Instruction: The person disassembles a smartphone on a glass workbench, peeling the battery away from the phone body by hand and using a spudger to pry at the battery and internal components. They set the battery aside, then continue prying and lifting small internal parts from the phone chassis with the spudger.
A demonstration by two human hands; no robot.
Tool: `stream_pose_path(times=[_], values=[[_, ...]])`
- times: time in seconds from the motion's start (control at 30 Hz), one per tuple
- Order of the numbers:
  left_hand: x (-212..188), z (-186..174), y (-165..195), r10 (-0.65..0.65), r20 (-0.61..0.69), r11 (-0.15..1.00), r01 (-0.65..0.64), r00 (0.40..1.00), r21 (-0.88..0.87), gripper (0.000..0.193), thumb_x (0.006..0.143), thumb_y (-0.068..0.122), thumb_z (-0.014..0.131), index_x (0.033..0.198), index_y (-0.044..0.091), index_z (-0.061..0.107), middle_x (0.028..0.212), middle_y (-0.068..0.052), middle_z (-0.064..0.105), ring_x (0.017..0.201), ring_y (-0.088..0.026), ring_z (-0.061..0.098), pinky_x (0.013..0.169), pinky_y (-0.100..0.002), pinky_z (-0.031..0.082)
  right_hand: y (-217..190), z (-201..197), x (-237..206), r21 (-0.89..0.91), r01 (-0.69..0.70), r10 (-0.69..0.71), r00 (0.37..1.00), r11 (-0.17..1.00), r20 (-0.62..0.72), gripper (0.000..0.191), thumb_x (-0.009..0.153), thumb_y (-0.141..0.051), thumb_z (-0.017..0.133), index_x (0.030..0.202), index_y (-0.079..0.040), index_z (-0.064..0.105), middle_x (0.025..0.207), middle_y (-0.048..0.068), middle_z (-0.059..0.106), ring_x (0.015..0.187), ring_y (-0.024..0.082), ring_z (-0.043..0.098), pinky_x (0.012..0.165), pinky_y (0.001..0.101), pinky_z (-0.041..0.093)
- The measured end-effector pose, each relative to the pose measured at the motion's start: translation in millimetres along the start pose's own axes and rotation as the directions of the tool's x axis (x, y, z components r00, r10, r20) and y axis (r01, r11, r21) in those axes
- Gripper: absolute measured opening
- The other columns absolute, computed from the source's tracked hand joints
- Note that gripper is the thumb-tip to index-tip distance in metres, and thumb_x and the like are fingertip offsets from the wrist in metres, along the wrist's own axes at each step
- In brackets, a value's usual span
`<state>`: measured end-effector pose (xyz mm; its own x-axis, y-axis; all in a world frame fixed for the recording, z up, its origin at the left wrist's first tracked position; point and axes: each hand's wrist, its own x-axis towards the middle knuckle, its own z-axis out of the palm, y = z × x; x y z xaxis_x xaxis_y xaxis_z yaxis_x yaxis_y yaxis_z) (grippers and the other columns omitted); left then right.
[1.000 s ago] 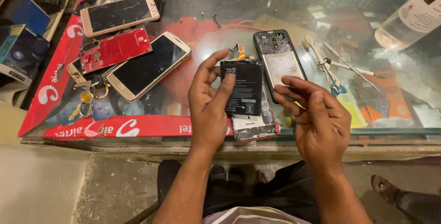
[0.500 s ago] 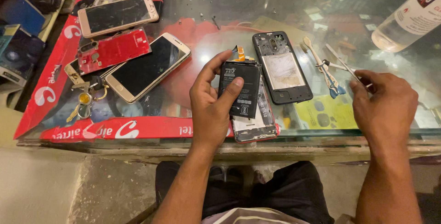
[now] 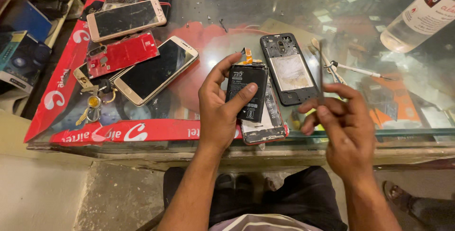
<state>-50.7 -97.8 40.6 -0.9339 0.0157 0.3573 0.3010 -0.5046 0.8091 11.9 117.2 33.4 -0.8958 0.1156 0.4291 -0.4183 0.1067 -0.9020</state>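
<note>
Head view, left hand (image 3: 222,110): fingers clamp the black battery (image 3: 247,91) onto the opened phone (image 3: 263,122) at the counter's (image 3: 142,131) near edge.
Head view, right hand (image 3: 343,126): back from the tools at 2 o'clock, fingers now pinching a thin tool (image 3: 321,70) upright.
Back cover (image 3: 289,67): at 12 o'clock of the battery.

Two hands are in view, the left hand (image 3: 220,112) and the right hand (image 3: 343,126). On the glass desk (image 3: 227,8) lie two gold-edged smartphones, one far left (image 3: 125,19) and one nearer (image 3: 156,70). There is one red back cover (image 3: 121,54), one black phone frame (image 3: 289,68), one opened phone body (image 3: 263,122), one black battery (image 3: 247,91), one bunch of keys (image 3: 95,103), one clear bottle (image 3: 417,18) at far right, and several thin metal tools (image 3: 353,70) (too blurred to count exactly).
</note>
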Motion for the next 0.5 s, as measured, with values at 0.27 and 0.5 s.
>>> stream_pose_path(times=[0.27,0.5], values=[[2,-1,0,-0.113,0.014,0.991,0.114,0.993,-0.075,0.045,0.091,-0.004,0.070,0.132,-0.003,0.054,0.120,-0.013,0.064,0.107,-0.014,0.065,0.092,-0.028,0.057,-14,34,28,-0.573,0.318,-0.219,0.947,0.755,0.236,0.015,0.104,-0.002,0.060,0.118,-0.002,0.066,0.093,0.018,0.071,0.081,0.030,0.069,0.071,0.0342,0.052],[1,-4,-3,-0.127,0.004,0.990,0.127,0.992,-0.069,0.034,0.096,-0.004,0.059,0.130,-0.005,0.056,0.116,-0.014,0.066,0.102,-0.014,0.065,0.090,-0.027,0.055,-2,42,29,-0.622,0.398,-0.287,0.918,0.675,0.276,0.021,0.097,0.001,0.064,0.118,-0.001,0.063,0.097,0.019,0.070,0.086,0.037,0.071,0.072,0.0431,0.055]])
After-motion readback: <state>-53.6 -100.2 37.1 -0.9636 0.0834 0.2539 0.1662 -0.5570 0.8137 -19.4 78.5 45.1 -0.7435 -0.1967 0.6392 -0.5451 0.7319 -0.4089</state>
